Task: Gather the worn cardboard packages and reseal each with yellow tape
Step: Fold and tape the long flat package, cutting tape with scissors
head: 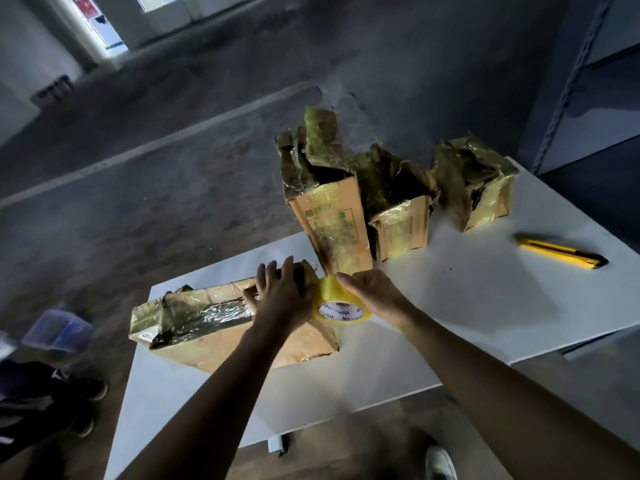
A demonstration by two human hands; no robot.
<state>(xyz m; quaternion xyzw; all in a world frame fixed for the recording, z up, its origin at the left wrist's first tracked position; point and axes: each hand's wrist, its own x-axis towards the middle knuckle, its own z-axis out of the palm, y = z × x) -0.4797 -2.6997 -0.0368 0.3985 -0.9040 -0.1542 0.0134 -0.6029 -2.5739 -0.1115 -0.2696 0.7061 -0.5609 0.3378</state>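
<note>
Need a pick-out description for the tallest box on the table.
On the white table, three worn boxes stand in a row beyond the yellow tape roll. The tallest box is the leftmost: narrow, upright, green print on its front, torn flaps sticking up, while the middle box and right box are squat.

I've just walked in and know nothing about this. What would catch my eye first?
First, the two hands at the table's near edge: the left hand presses on a battered, tape-wrapped package lying flat, while the right hand holds a roll of yellow tape at its end. Behind them three torn packages stand upright in a row. A yellow utility knife lies alone on the white table to the right.
</note>
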